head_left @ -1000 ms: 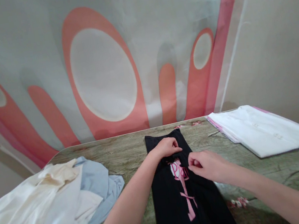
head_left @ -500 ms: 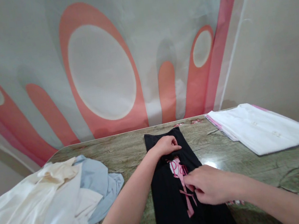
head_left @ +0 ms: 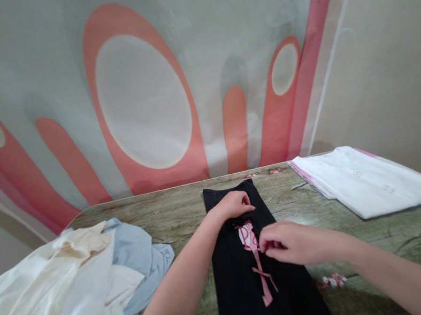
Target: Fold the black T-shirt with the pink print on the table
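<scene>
A black garment (head_left: 243,298) lies lengthwise on the table, folded into a long narrow strip. Pink and white lettering and a pink bow-like print (head_left: 262,278) show along its middle. My left hand (head_left: 237,204) is closed on the cloth near the far end, with its fingertips curled into the fabric. Lower and to the right, my right hand (head_left: 286,243) has its fingers bent together at the print's right side, pinching the black cloth and covering part of the lettering.
Rumpled white and cream clothes (head_left: 57,304) with a light blue garment (head_left: 139,262) lie at the table's left. A neat flat stack of white clothes (head_left: 378,182) sits at the far right. Behind the wood-grain table (head_left: 178,206) stands a patterned wall (head_left: 143,98).
My right hand has moved up and slightly away along the garment, shifting its right edge left and uncovering a floral patch on the table. My left hand stays in place.
</scene>
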`<action>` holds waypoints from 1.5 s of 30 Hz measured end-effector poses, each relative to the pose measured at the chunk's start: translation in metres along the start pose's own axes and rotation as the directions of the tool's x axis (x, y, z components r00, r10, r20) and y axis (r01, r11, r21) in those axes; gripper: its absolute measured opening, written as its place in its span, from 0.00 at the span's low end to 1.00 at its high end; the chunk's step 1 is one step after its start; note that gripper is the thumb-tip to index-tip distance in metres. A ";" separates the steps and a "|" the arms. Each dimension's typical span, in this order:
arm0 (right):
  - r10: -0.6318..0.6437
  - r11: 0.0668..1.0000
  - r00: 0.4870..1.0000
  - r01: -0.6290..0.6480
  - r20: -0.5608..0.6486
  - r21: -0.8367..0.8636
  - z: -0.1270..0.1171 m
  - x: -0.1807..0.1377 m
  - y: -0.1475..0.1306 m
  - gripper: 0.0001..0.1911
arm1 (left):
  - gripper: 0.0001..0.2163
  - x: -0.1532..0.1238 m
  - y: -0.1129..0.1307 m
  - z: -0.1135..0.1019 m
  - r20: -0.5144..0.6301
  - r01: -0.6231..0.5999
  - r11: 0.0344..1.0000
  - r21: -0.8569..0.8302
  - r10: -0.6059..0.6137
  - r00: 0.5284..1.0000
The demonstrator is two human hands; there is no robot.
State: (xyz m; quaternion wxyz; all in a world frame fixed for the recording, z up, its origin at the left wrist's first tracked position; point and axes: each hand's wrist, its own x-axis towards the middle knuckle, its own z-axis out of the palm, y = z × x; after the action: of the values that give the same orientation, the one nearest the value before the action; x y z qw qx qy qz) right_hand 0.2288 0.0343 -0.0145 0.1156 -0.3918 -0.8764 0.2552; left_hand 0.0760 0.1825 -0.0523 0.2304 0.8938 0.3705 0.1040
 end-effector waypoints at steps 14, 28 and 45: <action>0.087 0.968 0.902 -0.177 -0.423 -0.178 0.014 0.019 0.101 0.22 | 0.16 -0.006 -0.018 -0.013 -0.297 0.403 0.902 0.158 -0.345 0.890; 0.114 0.948 0.939 -0.201 -0.324 -0.247 0.010 0.079 0.132 0.31 | 0.15 -0.002 -0.042 -0.018 -0.240 0.369 0.929 0.033 -0.351 0.905; 0.353 0.828 0.883 -0.448 -0.308 -0.337 0.013 0.103 0.147 0.42 | 0.15 -0.014 -0.007 -0.030 -0.285 0.256 0.951 0.171 -0.202 0.937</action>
State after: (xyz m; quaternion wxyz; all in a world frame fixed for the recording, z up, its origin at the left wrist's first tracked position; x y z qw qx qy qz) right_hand 0.2470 0.1887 -0.1044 0.0788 -0.6101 -0.7872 0.0421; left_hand 0.0509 0.1868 -0.0294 0.0964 0.8414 0.5085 0.1556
